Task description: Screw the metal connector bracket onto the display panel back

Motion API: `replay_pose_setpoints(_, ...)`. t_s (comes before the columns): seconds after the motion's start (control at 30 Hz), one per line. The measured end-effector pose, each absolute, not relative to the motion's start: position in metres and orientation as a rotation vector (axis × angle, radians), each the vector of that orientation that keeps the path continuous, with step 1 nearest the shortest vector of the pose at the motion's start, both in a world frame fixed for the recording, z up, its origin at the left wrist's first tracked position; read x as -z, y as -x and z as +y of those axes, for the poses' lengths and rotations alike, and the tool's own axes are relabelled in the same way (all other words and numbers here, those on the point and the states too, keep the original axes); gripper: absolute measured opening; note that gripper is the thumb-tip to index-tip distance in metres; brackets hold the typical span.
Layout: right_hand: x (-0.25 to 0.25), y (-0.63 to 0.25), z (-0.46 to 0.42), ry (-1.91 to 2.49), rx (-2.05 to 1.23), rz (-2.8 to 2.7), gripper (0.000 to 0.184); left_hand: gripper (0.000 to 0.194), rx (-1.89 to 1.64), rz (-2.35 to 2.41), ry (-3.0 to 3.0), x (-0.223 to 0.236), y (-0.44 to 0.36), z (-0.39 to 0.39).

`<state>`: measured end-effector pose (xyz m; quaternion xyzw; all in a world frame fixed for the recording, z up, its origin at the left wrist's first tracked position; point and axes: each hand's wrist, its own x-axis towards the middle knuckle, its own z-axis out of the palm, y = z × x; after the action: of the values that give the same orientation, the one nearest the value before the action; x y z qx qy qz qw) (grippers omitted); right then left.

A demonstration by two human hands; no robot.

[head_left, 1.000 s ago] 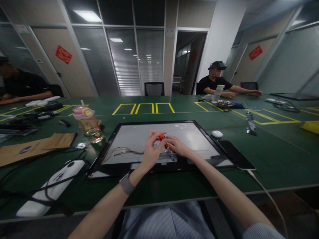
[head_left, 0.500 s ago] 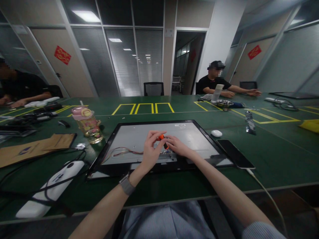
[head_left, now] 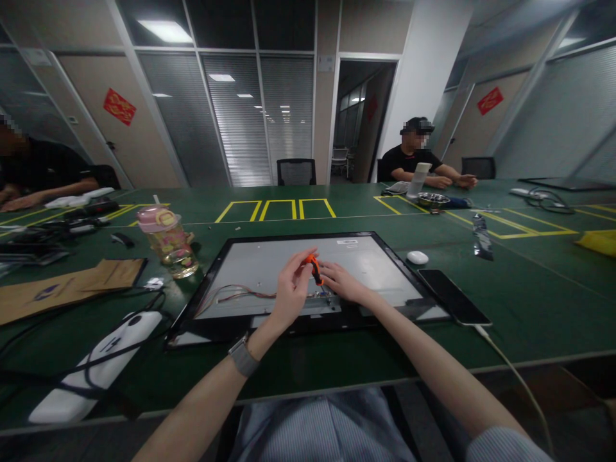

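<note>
A flat monitor panel [head_left: 366, 256] lies face down on the green table, its grey metal back up, with thin coloured wires [head_left: 235, 294] along its lower left. Over its middle, my left hand [head_left: 289, 294] pinches the top of a small orange-handled screwdriver [head_left: 314, 267] between thumb and fingers. My right hand [head_left: 342, 282] is closed round the tool's lower part, close to the panel's circuit area. A watch sits on my left wrist.
A pink-lidded water bottle [head_left: 168, 240] stands left of the panel, with brown envelopes [head_left: 72, 282] and a white device with black cables [head_left: 96, 362] nearer me. A phone [head_left: 452, 296] with a cable and a white earbud case [head_left: 418, 257] lie right. Two other people sit at the far table.
My left fingers have shifted on the screwdriver's top, the index finger now stretched higher. The person at the far right drew an arm back toward themselves. The panel has not moved.
</note>
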<state>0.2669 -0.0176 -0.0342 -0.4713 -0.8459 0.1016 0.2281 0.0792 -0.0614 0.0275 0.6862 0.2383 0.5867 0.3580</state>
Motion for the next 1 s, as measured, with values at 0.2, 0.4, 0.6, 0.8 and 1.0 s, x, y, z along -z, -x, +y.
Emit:
replay_pose_setpoints(0.2, 0.0350, -0.2655, -0.0173, 1.349, -0.306, -2.302, 0.039, 0.019, -1.627, 0.715, -1.816, -0.0278, -0.0773, -0.0599)
replay_pose_setpoints(0.4, 0.0335, -0.2659, -0.0184, 1.327, -0.322, -2.307, 0.037, 0.033, -1.526, 0.640, -1.756, -0.0314, -0.0771, -0.0643)
replay_pose_setpoints(0.6, 0.0338, -0.2663, -0.0177, 1.342, -0.296, -2.306, 0.039, 0.023, -1.598, 0.673, -1.785, -0.0279, -0.0783, -0.0606)
replay_pose_setpoints(0.8, 0.0312, -0.2649, -0.0196, 1.336, -0.311, -2.310, 0.037, 0.031, -1.591, 0.648, -1.805, -0.0288, -0.0756, -0.0618)
replay_pose_setpoints(1.0, 0.0334, -0.2657, -0.0176, 1.321, -0.293, -2.331, 0.039, 0.032, -1.526, 0.621, -1.752, -0.0293, -0.0770, -0.0641)
